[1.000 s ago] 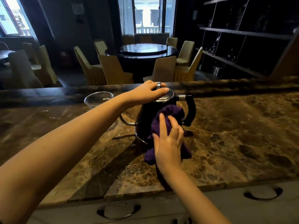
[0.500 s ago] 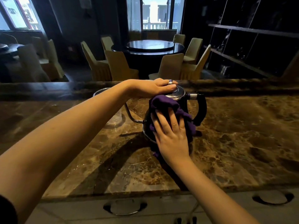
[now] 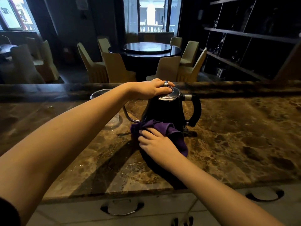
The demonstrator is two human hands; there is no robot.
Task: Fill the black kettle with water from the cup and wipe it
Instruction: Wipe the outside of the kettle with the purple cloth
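The black kettle stands upright on the brown marble counter, its black handle to the right and thin spout to the left. My left hand lies flat on its shiny metal lid, pressing it down. A purple cloth is pushed against the kettle's lower front by my right hand, whose fingers grip it. Left of the kettle, a clear glass cup stands partly hidden behind my left forearm.
White drawers with round recessed pulls run under the counter's front edge. Beyond the counter's raised back ledge are a dark round table with covered chairs, and dark shelves at the right.
My right hand has dragged the purple cloth down from the kettle's upper body to its base. My left hand stays on the lid.
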